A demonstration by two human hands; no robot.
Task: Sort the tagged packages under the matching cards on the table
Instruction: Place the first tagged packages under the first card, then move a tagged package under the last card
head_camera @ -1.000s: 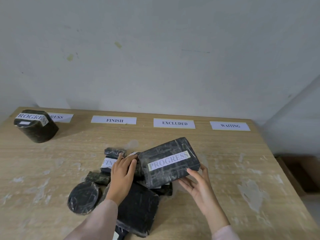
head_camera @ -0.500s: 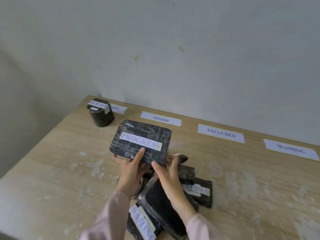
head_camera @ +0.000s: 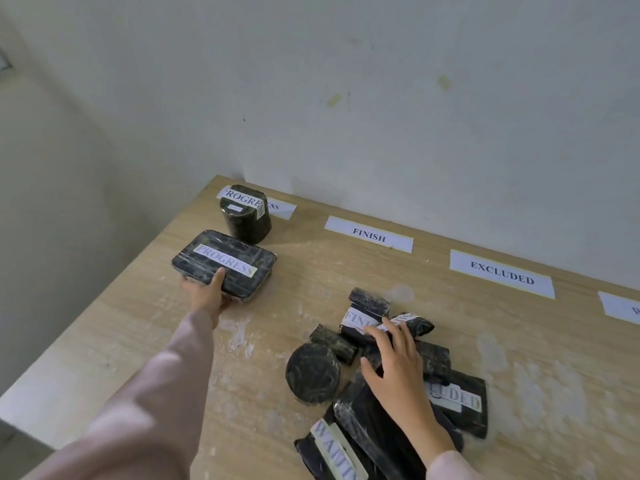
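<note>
PROGRESS package (head_camera: 224,264) flat on the desk (head_camera: 104,348)!
Black, glossy, rounded corners; left hand (head_camera: 205,295) pinches its near edge, right hand (head_camera: 394,363) spread over the pile (head_camera: 381,382).

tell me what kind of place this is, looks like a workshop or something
Probably a plain room set up as a sorting station, not a workshop: a worn wooden table against a bare, marked wall, paper cards such as FINISH and EXCLUDED, and black-wrapped tagged packages.
</note>
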